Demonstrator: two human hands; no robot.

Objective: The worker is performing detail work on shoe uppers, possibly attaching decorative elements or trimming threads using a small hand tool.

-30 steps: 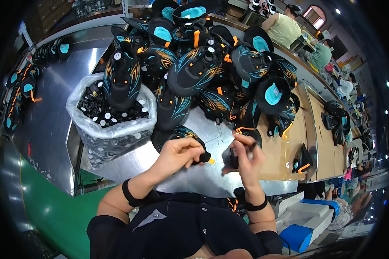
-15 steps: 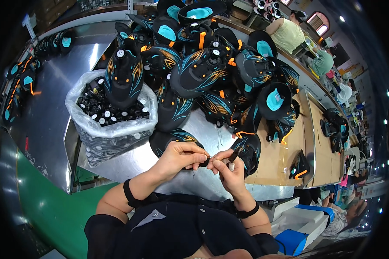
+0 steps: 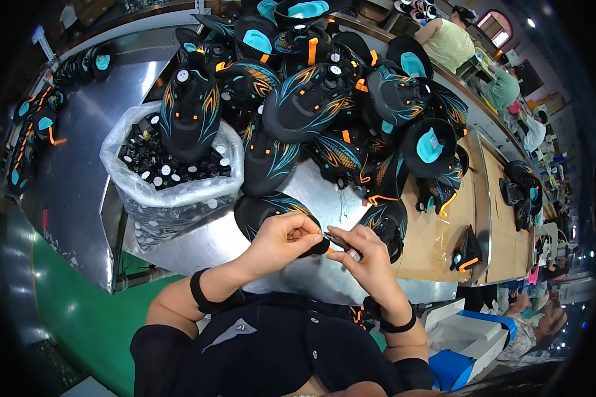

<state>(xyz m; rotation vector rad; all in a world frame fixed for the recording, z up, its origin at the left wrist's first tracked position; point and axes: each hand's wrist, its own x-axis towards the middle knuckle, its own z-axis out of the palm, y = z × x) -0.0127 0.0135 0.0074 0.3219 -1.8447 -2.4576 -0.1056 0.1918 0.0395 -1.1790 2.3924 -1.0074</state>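
My left hand is closed in a pinch on what looks like the end of a thin dark cord, mostly hidden by the fingertips. Close to those fingertips, my right hand grips a small dark hand tool with a metal tip. The tip meets the left fingertips; its exact kind is hard to make out. Behind the left hand lies a black shoe upper with blue and orange lines. Another black upper rests just beyond the right hand.
A heap of black shoe uppers covers the far metal table. At left stands a clear plastic bag of small black dials with white caps. Brown cardboard lies at right, with a blue-and-white container below. Other people sit far right.
My right hand has turned and shifted slightly right, bringing the tool's tip toward the left fingertips. The left hand keeps its pinch, and the dangling cord end is no longer visible.
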